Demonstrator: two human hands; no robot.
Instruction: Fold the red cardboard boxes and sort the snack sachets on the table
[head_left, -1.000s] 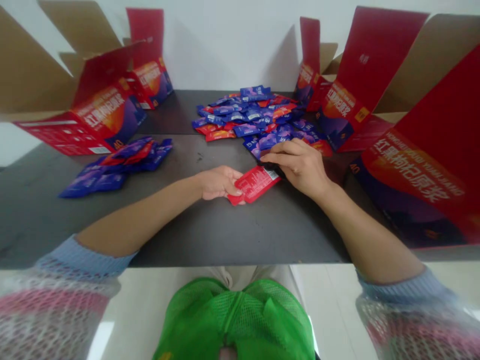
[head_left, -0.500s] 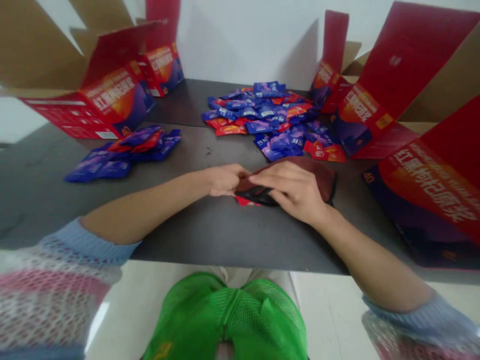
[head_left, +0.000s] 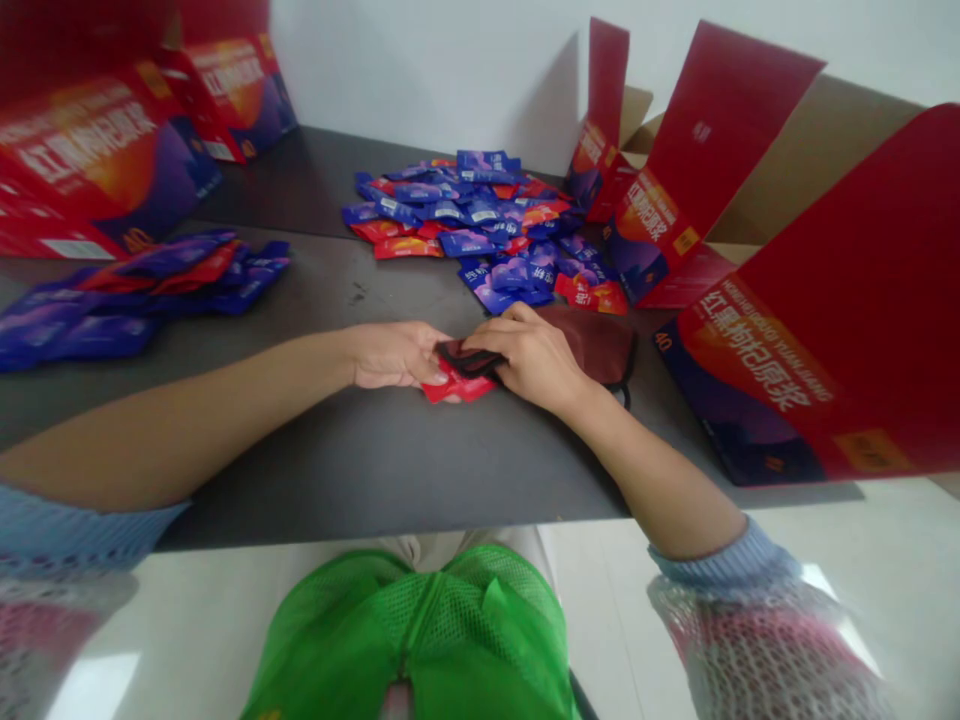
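My left hand (head_left: 401, 355) is closed on a red sachet (head_left: 463, 384), thumb on top and fingers beneath. My right hand (head_left: 531, 358) grips a brown cloth (head_left: 600, 342) with black edging and presses its bunched dark end against the sachet. Part of the cloth lies on the table to the right of that hand, with a thin black loop at its corner. The fingertips of my right hand are partly hidden by the folds. Just beyond my hands lies a heap of blue and red sachets (head_left: 480, 215).
A smaller sachet pile (head_left: 90, 325) lies at the left on the dark table (head_left: 360, 465). Open red cartons stand behind it, one near (head_left: 97, 160) and one farther back (head_left: 236, 90). Several more cartons line the right side, the nearest (head_left: 795, 350) close to the front edge.
The view has shifted, so most things sit farther left. More of the red sachet shows now between my hands. The cloth end has bunched up, and my left thumb has come onto the sachet.
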